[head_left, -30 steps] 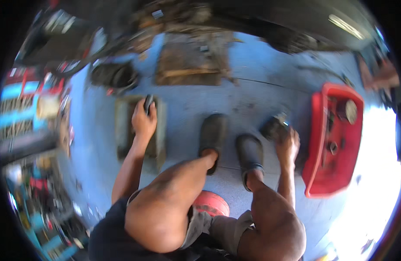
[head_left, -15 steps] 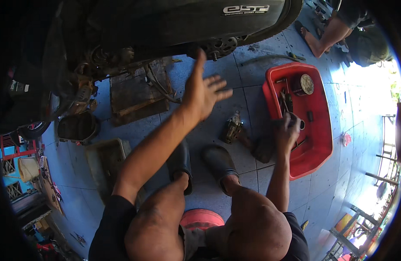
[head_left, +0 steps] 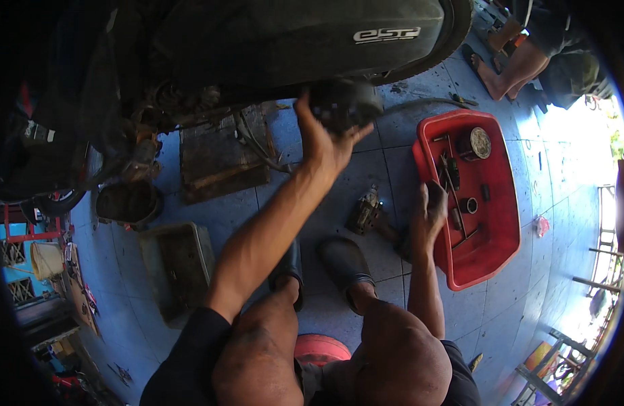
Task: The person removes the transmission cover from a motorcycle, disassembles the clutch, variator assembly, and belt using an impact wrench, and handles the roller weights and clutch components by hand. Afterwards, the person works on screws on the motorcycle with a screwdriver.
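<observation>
At the underside of the dark engine cover (head_left: 305, 44), my left hand (head_left: 325, 145) cups a dark, round, drum-like part with holes in its face (head_left: 345, 105). Its thumb is on the left and its fingers on the right. The part is blurred, so I cannot tell if it still sits on its shaft. My right hand (head_left: 430, 213) hovers by the left rim of a red tub (head_left: 484, 271), fingers slightly apart, nothing seen in them. On the floor between my arms lies a power wrench (head_left: 369, 213), its dark grip end partly behind my right hand.
Inside the tub are a round can (head_left: 477, 143), a small metal ring (head_left: 469, 205) and several thin tools. A wooden block (head_left: 220, 159), a grey basin (head_left: 180, 271) and a dark pan (head_left: 128, 203) stand left. Another person's leg (head_left: 521, 68) is at the far right.
My left hand has moved from spread in the air up onto the round part. My right hand has drawn left, from over the tub to its rim. The view has shifted slightly.
</observation>
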Motion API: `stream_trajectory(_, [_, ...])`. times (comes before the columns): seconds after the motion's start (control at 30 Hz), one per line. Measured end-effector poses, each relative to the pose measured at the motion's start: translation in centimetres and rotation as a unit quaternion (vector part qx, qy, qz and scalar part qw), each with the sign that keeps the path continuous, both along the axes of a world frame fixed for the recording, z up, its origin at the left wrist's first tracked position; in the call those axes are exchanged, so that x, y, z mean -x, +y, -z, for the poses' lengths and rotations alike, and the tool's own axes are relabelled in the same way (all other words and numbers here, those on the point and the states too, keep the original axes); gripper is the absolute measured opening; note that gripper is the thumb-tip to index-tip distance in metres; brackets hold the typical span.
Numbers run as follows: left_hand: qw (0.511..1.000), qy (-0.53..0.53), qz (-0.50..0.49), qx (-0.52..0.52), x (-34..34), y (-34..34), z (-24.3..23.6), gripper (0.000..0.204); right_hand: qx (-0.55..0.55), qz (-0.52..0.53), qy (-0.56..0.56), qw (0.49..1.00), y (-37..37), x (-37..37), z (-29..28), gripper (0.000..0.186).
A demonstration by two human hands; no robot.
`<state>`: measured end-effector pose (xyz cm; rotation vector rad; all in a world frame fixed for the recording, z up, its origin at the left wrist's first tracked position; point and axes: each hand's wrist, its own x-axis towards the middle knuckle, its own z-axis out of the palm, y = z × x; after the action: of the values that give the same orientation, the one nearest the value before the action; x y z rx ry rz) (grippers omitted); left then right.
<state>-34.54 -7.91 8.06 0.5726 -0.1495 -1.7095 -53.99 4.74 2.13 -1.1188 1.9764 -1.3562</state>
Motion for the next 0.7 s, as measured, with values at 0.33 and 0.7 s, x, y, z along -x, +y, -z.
stream_trajectory(0.33, [0.993,-0.040,0.115,-0.006,-3.0,8.3,5.2,0.061,0.006,-0.151,-0.728,0.669,-2.2,-8.2,-3.1,0.056])
stream_trajectory(0.7, [0.882,-0.430,0.183,-0.064,-6.7,7.9,7.1,0.033,-0.091,-0.121,-0.435,0.888,-2.3,-6.8,-2.2,0.047])
